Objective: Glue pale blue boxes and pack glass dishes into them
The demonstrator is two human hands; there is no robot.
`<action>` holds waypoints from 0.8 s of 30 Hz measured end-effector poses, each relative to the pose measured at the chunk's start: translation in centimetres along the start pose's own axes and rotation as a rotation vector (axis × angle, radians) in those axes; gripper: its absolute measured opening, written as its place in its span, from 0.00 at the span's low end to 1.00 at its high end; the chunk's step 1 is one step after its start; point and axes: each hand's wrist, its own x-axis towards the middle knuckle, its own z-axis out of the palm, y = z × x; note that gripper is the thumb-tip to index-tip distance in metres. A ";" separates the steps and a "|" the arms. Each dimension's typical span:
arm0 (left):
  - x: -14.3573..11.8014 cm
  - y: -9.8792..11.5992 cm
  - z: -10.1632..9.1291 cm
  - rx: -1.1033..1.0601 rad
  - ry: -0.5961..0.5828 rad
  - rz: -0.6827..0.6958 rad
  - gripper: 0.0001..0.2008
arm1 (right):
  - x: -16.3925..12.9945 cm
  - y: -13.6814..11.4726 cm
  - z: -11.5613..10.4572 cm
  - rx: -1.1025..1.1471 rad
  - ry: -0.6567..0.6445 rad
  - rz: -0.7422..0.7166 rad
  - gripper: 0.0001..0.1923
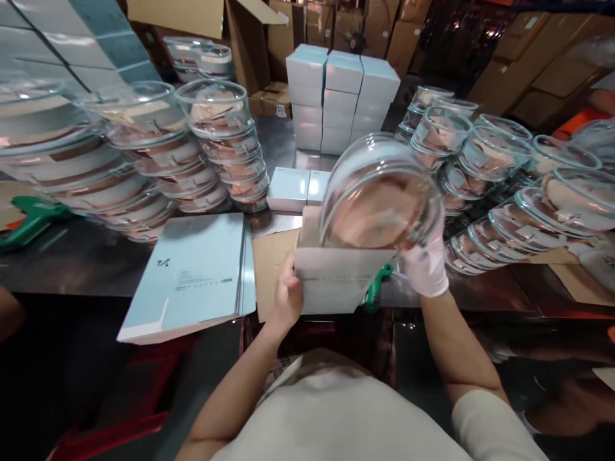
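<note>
1. The left hand (287, 296) grips the side of a small box (336, 282) at the table's (86, 262) near edge.
2. The right hand (425, 262), in a white glove, holds a glass bowl (379, 192), tilted over the open box.
3. Stacks of bowls (500, 186) stand on both sides.

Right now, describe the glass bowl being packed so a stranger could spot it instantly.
Start at the steel table, between the stacks of glass bowls. At its front edge, the left hand steadies an open box. The glass bowl is the only tilted one, held by the gloved right hand.
</note>
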 end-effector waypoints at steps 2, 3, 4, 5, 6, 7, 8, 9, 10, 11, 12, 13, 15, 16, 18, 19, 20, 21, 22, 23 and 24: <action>-1.1 -1.5 0.4 -0.005 0.139 -0.022 0.52 | -1.4 -0.1 -0.1 -0.022 -0.087 -0.069 0.41; -1.7 -2.3 0.5 0.008 0.168 -0.022 0.52 | -2.3 0.3 -0.2 -0.030 -0.100 -0.083 0.41; -2.3 -2.9 0.5 0.028 0.178 -0.015 0.52 | -3.3 1.1 -0.2 -0.025 -0.061 -0.080 0.41; -2.9 -3.5 0.5 0.047 0.181 -0.003 0.51 | -4.3 2.0 0.0 -0.004 0.019 -0.058 0.40; -3.4 -4.1 0.5 0.054 0.184 0.017 0.50 | -5.3 3.0 0.3 0.038 0.108 -0.020 0.37; -3.8 -4.5 0.5 0.047 0.200 0.050 0.48 | -6.3 4.0 0.7 0.092 0.169 0.014 0.35; -4.0 -5.0 0.4 0.028 0.227 0.106 0.45 | -7.0 4.8 1.3 0.146 0.191 0.032 0.36; -4.2 -5.3 0.2 0.010 0.245 0.179 0.39 | -7.6 5.4 1.9 0.192 0.162 0.032 0.39; -4.2 -5.6 0.0 0.003 0.240 0.260 0.34 | -8.0 5.7 2.6 0.229 0.097 0.018 0.41; -4.2 -5.8 -0.2 0.005 0.214 0.337 0.30 | -8.1 5.6 3.4 0.258 0.022 0.003 0.43; -4.1 -5.9 -0.5 0.014 0.175 0.399 0.28 | -8.1 5.3 4.2 0.286 -0.036 0.000 0.44; -4.0 -5.9 -0.7 0.029 0.134 0.432 0.28 | -7.8 4.8 5.1 0.309 -0.070 0.017 0.44; -4.0 -5.7 -1.1 0.058 0.117 0.397 0.28 | -7.2 3.4 7.2 0.350 -0.062 0.104 0.39; -3.9 -5.5 -1.2 0.064 0.155 0.352 0.26 | -6.8 2.5 8.3 0.383 0.003 0.161 0.35; -4.0 -5.2 -1.2 0.064 0.256 0.288 0.25 | -6.3 1.1 10.1 0.465 0.174 0.261 0.26; -3.9 -5.2 -1.3 0.065 0.295 0.292 0.27 | -6.1 0.5 10.6 0.512 0.245 0.299 0.27; -3.9 -5.2 -1.4 0.077 0.309 0.323 0.27 | -6.1 0.1 10.8 0.556 0.287 0.331 0.30; -3.8 -5.2 -1.7 0.105 0.300 0.367 0.24 | -6.2 0.0 10.6 0.577 0.296 0.357 0.33; -3.7 -5.3 -2.1 0.143 0.274 0.406 0.21 | -6.5 0.1 9.9 0.556 0.275 0.375 0.31; -3.5 -5.4 -2.5 0.181 0.245 0.426 0.20 | -7.0 0.4 8.9 0.475 0.250 0.392 0.27; -3.4 -5.5 -3.0 0.214 0.215 0.420 0.22 | -7.6 1.0 7.6 0.328 0.235 0.419 0.21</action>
